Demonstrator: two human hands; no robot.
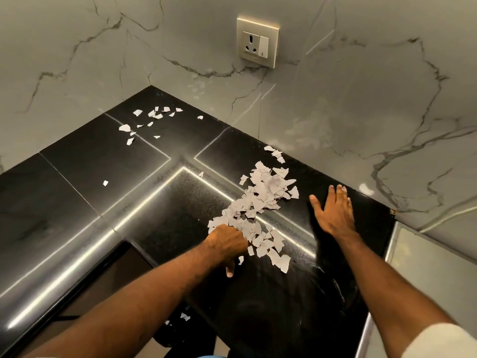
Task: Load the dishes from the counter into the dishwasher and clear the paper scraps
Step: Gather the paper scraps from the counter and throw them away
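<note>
Located: main heap of paper scraps (258, 210), spread in a loose band across the black counter (85, 177), from close to the wall down toward the front edge. Also noted: a thin scatter of scraps (152, 117) deep in the far corner, well apart from the heap; one stray scrap (105, 182) alone to the left; a few fallen bits (184, 317) below the front edge, resting place unclear.

Handling, as judged: very light, thin and limp, torn to irregular bits. No risk of breakage. Prone to sliding on the polished stone and to lifting away under any quick sweep. Too small and too many for picking one by one. Best herded with a flat palm into a tight pile, then scooped from both sides or drawn over the edge into a cupped palm.

Left hand (227, 241): planted at the near left end of the heap, fingers curled under, thumb pointing down toward the front edge. Grip on any scraps: not determinable, fingertips hidden.

Right hand (333, 210): flat, fingers straight, thumb spread, just right of the heap, holding nothing. Somewhat blurred; contact with the stone not confirmed.

No dishes and no dishwasher in view. Behind: grey veined wall (361, 112) with a socket and switch plate (258, 42).

Risk, as judged: more bits pushed off the front edge.
</note>
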